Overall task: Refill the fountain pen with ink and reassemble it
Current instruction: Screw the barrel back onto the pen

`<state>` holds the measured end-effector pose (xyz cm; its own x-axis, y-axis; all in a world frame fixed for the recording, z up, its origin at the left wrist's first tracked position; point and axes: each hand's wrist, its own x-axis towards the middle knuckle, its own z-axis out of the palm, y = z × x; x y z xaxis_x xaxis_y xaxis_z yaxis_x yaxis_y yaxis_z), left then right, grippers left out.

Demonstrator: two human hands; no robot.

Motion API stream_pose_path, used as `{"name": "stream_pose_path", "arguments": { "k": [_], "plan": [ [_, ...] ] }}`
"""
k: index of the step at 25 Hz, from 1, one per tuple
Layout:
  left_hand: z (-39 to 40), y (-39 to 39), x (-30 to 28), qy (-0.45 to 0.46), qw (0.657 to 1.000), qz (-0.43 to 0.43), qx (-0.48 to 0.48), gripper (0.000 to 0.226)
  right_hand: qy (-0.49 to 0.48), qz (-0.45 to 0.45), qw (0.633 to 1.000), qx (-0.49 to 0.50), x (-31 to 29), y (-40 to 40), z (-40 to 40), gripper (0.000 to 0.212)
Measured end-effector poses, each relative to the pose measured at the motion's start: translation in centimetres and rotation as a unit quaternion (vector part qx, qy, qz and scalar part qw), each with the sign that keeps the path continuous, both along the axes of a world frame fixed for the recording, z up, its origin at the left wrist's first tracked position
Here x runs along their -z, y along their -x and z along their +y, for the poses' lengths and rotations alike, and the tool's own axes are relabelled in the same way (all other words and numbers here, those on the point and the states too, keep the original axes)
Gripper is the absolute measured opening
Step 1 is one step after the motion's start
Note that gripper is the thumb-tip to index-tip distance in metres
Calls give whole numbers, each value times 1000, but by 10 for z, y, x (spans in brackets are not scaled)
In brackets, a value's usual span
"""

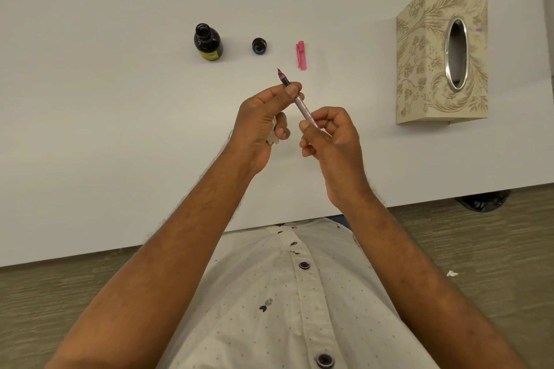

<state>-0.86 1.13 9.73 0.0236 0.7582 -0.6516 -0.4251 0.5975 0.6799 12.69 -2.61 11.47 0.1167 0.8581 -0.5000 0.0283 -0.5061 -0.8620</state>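
Nearer than the ink bottle [207, 42], the pen [295, 96] is pinched by the left hand [263, 120] and right hand [329, 135]; its rear end is hidden by fingers, and a white scrap [272, 138] is half-concealed under the left palm.

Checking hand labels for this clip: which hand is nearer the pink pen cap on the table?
Left. The left hand grips the pen near its nib end, just below the cap. The right hand holds the barrel's rear, farther toward the person.

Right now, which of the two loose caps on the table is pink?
The pen cap, lying right of the round dark bottle cap and nearer the tissue box.
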Motion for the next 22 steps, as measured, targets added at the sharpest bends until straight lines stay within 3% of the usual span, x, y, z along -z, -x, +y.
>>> {"name": "stream_pose_path", "arguments": {
  "k": [2, 7, 8, 11, 16, 22],
  "plan": [
    [0, 0, 0, -2, 1000, -10, 3, 16, 6, 20, 1000, 8, -1, -2, -1, 10],
    [-1, 1, -1, -8, 1000, -8, 16, 17, 76, 28, 997, -10, -5, -2, -1, 59],
    [-1, 0, -1, -8, 1000, -8, 16, 16, 79, 32, 996, -5, -5, -2, 0, 58],
    [-1, -1, -1, -4, 1000, 1, 6, 16, 31, 32, 999, 16, -3, -1, -2, 20],
    [-2, -4, 0, -4, 1000, -9, 9, 18, -6, 47, 998, 38, 0, -5, -7, 9],
    [-3, -6, 0, -7, 1000, 3, 20, 16, 101, 49, 993, -25, -2, -10, -3, 63]
  ]
}}
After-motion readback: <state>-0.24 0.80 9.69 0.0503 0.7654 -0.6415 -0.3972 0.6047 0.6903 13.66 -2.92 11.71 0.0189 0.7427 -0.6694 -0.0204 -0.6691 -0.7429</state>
